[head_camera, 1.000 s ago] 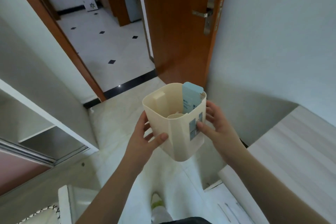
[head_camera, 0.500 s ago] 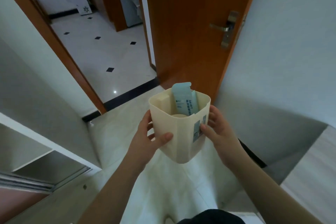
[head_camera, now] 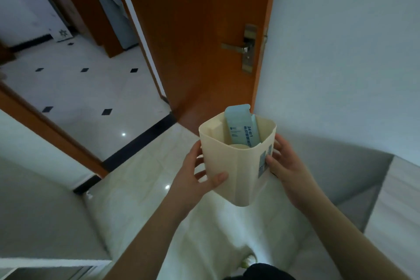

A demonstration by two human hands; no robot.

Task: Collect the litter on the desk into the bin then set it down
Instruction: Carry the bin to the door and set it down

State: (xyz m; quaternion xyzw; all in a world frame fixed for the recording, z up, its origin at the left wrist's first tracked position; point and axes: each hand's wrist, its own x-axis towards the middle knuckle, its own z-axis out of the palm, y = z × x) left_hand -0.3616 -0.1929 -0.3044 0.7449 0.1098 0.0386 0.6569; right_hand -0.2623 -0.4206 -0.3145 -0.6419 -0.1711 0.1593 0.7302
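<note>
Centre-right of frame, cream bin [head_camera: 236, 166] was held off the floor, left hand [head_camera: 193, 177] and right hand [head_camera: 284, 166] clasping its sides. Pale blue carton [head_camera: 241, 129] stood inside. Litter apparently collected; next move: lower bin level onto tiled floor [head_camera: 159, 188].
</note>
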